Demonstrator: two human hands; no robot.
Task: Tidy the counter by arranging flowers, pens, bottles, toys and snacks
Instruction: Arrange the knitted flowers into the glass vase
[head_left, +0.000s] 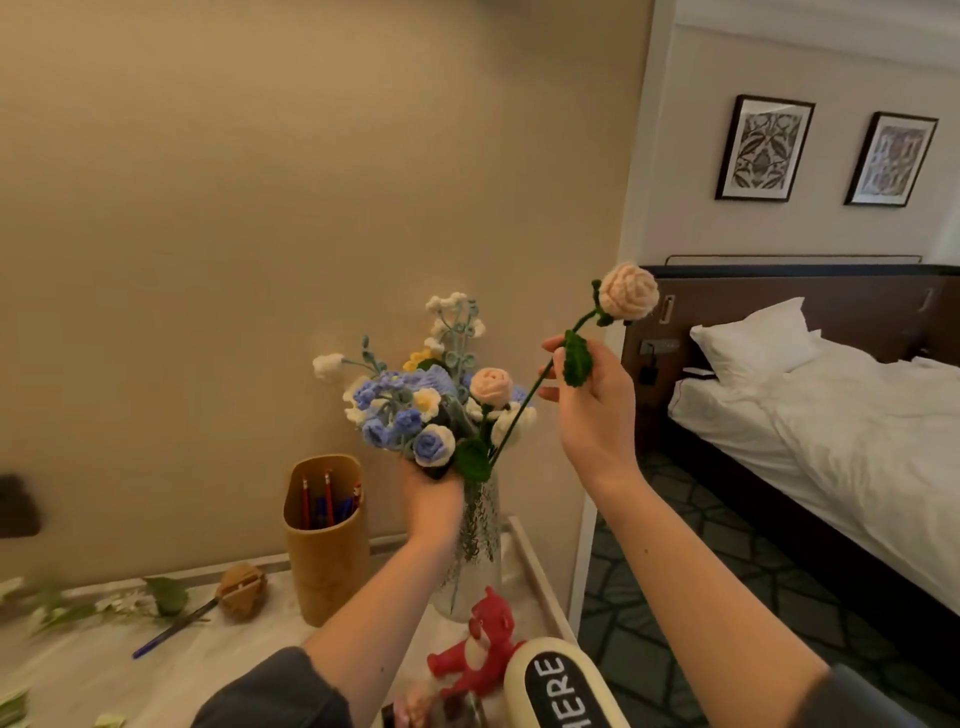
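A clear glass vase (480, 551) stands at the counter's right end. My left hand (431, 499) grips a bunch of crocheted blue, white and peach flowers (415, 405) at its base, just above the vase mouth. My right hand (592, 395) pinches the green stem of a single peach crocheted rose (628, 291), held up and to the right; the stem's lower end reaches down into the bunch. A wooden pen holder (324, 551) with red and blue pens stands left of the vase. A red bear toy (480, 649) sits in front of the vase.
A blue pen (171, 631), a brown round toy (241, 590) and loose leafy stems (104, 603) lie on the pale counter (104, 670). A cream bottle with black label (563, 686) is at the front right. The counter's edge drops to patterned carpet; a bed stands right.
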